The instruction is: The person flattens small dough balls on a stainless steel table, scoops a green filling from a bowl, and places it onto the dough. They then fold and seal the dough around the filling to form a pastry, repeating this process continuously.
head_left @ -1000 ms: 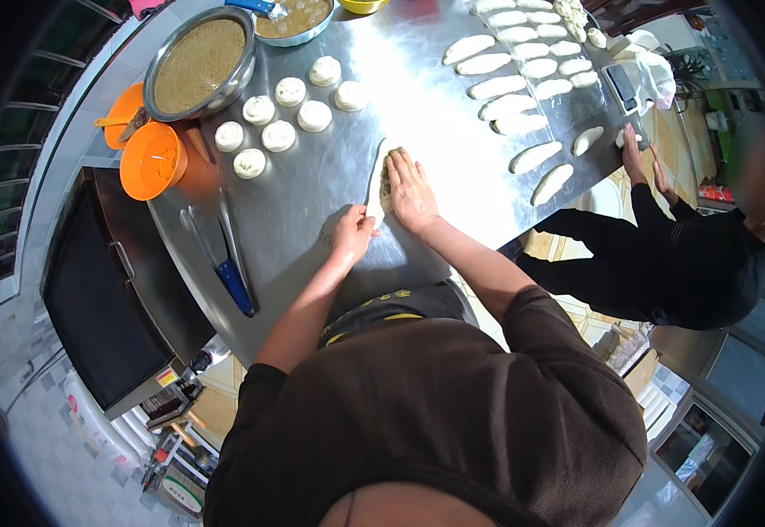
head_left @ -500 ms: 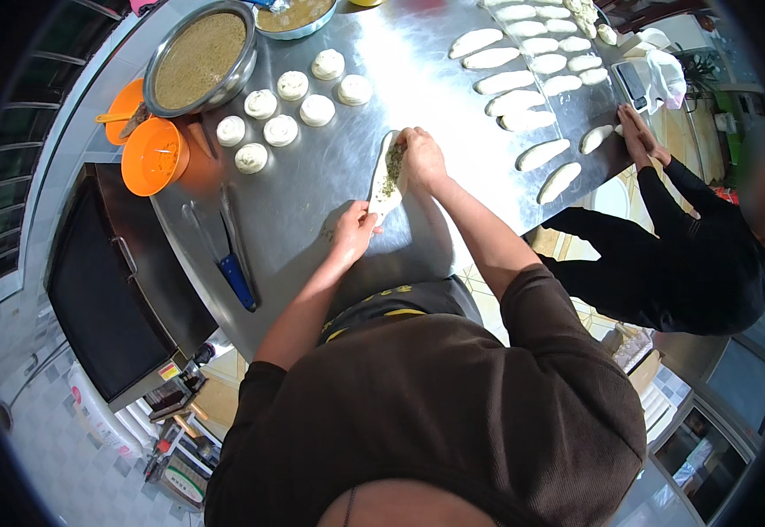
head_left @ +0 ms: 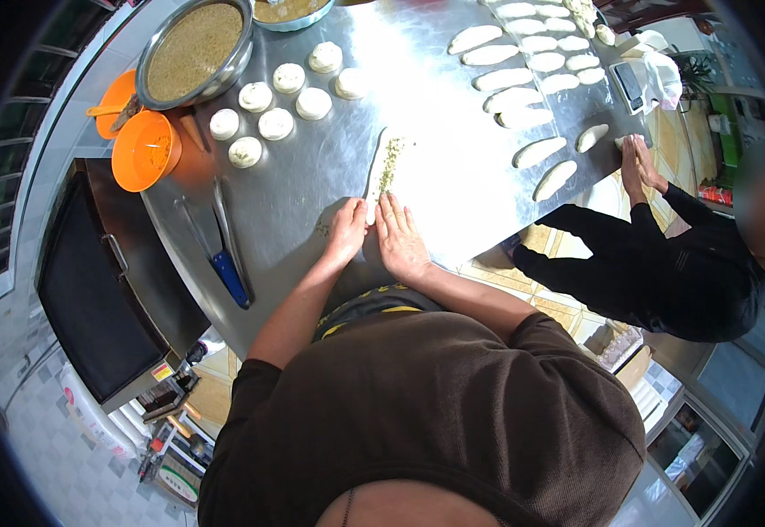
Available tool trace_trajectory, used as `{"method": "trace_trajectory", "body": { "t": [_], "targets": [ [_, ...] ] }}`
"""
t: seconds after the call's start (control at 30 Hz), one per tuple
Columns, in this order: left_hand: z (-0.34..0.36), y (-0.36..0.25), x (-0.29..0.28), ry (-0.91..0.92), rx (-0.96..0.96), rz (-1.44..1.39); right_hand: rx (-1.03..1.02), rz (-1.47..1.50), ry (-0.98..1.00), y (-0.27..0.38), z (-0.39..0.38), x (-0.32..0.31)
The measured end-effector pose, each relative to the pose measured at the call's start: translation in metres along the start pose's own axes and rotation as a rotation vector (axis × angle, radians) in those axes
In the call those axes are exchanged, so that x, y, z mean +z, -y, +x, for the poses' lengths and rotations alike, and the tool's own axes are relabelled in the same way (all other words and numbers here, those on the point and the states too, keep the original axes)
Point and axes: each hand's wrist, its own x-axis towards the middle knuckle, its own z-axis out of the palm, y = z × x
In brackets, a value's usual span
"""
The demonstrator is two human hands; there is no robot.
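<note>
Clock centred on the dough strip, 12 pointing away from the wearer. Orange bowl (head_left: 131, 156) at 9, steel bowl (head_left: 240, 68) of brown mix at 10: both stand along the surface's (head_left: 290, 198) left edge, presumably to leave the middle free. Blue-handled tool (head_left: 229, 276), likely tongs, lies at 8, near the edge, nothing touching it. At 10, eight coiled dough rounds (head_left: 276, 124) sit apart, probably so they do not stick together.

Left hand (head_left: 344, 233), at 7: fingers curled, grasping the strip's near tip, apparently to anchor it. Dough strip (head_left: 384, 167) lies mid-surface, long axis towards 12, green flecked filling exposed along its length. Right hand (head_left: 402, 237), just below at 6: grasping nothing, fingers extended and laid at the near end; judged to be steadying or pressing.

Oblong dough pieces (head_left: 539, 152) spread from 1 to 3, mostly spaced, likely within reach of both people. Scale (head_left: 628, 86) at 2. Co-worker's hands (head_left: 635, 165) at 3, pressed close together; contents cannot be told.
</note>
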Motion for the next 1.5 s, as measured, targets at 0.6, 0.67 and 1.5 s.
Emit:
{"method": "trace_trajectory", "body": {
  "t": [0.6, 0.67, 1.5],
  "targets": [
    [-0.001, -0.016, -0.007, 0.154, -0.148, -0.14, 0.088, 0.183, -0.487, -0.14, 0.355, -0.154],
    [-0.002, -0.011, -0.006, 0.143, -0.154, -0.169, 0.134, 0.129, -0.541, -0.159, 0.4, -0.162],
    [0.001, -0.006, 0.001, 0.048, -0.053, 0.036, 0.092, 0.452, -0.091, -0.122, 0.141, -0.05]
  ]
}}
